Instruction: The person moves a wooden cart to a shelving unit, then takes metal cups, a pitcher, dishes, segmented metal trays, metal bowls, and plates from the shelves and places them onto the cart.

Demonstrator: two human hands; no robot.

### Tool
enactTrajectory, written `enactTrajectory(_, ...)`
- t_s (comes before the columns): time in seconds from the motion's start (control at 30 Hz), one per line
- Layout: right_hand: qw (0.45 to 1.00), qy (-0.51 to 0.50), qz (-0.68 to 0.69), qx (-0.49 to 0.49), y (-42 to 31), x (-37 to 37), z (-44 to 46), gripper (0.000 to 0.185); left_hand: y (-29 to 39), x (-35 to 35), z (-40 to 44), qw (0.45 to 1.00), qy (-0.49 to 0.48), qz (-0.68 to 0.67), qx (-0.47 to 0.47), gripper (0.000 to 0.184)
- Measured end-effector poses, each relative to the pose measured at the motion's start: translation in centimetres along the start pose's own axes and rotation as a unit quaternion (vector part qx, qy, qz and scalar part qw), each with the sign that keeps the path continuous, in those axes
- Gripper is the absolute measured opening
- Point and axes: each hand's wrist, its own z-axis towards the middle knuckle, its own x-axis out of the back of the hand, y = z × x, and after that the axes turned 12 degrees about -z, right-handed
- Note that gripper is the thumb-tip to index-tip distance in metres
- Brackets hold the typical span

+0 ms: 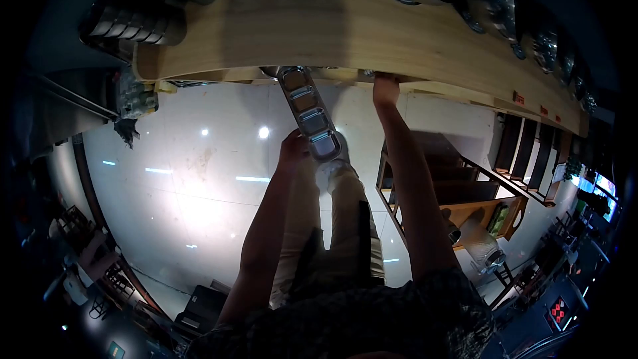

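Metal tray (308, 102), long and narrow with a row of compartments, slants out from beneath the near edge of the wooden tabletop (286, 30), its far end partly hidden there. The left hand (294, 151) grips the tray's left side near the end farther from the tabletop; its fingers are closed on it, though partly hidden. The right hand (385, 91) reaches to the tabletop's near edge, right of the tray, its fingers too hidden to tell how far open. Stacked dark containers (137, 23) stand at the tabletop's left, shiny metal vessels (500, 10) along its right.
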Motion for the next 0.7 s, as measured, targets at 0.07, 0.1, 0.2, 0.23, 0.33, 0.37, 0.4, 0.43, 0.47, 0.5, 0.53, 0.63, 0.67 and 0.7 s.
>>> enactTrajectory(0.07,1.0,-0.025,-0.003,-0.006,0.3,1.2,0.0,0.021,0.1,0.2,0.0,0.999,-0.017,-0.03,0.003,0.035)
enactTrajectory(0.1,1.0,-0.025,-0.002,-0.007,0.4,1.0,0.0,0.021,0.3,-0.3,-0.2,0.999,-0.035,0.005,-0.02,0.035)
enactTrajectory(0.2,0.997,0.069,-0.003,0.03,1.3,2.1,-0.3,0.018,0.9,-1.6,-1.3,0.998,-0.027,0.044,-0.029,0.036)
enactTrajectory(0.23,0.997,0.07,-0.004,0.029,1.6,2.8,-0.4,0.018,0.9,-1.9,-1.5,0.999,-0.001,0.047,-0.019,0.037)
enactTrajectory(0.33,0.996,0.061,0.034,0.052,2.6,4.2,-1.5,0.017,0.8,-2.6,-2.7,0.999,-0.014,0.037,-0.038,0.037)
enactTrajectory(0.37,0.991,0.107,0.051,0.061,3.0,4.7,-2.1,0.016,0.9,-3.0,-3.4,0.998,-0.017,0.037,-0.039,0.037)
enactTrajectory(0.4,0.983,0.155,0.069,0.07,3.5,5.5,-2.5,0.016,1.0,-3.5,-4.1,0.999,0.001,0.036,-0.028,0.037)
enactTrajectory(0.43,0.982,0.16,0.067,0.068,4.0,6.5,-3.2,0.016,1.3,-4.2,-4.7,0.999,0.019,0.035,-0.018,0.037)
enactTrajectory(0.47,0.98,0.155,0.103,0.073,4.5,7.6,-4.3,0.015,1.6,-4.7,-5.2,0.999,0.015,0.035,-0.023,0.037)
enactTrajectory(0.5,0.976,0.147,0.14,0.08,5.1,8.9,-5.8,0.013,1.4,-4.8,-5.8,0.998,0.026,0.047,-0.02,0.037)
enactTrajectory(0.53,0.962,0.191,0.162,0.108,5.7,9.8,-7.5,0.013,1.3,-5.1,-6.8,0.997,0.038,0.06,-0.016,0.037)
enactTrajectory(0.63,0.942,0.203,0.226,0.143,7.5,13.1,-13.3,0.011,1.3,-6.3,-9.5,0.997,0.048,0.05,-0.021,0.038)
enactTrajectory(0.67,0.938,0.207,0.241,0.139,7.9,14.3,-15.6,0.01,1.1,-6.5,-10.6,0.998,0.045,0.047,-0.022,0.038)
enactTrajectory(0.7,0.933,0.215,0.256,0.137,8.3,15.8,-17.4,0.009,0.9,-6.5,-11.3,0.998,0.03,0.043,-0.024,0.039)
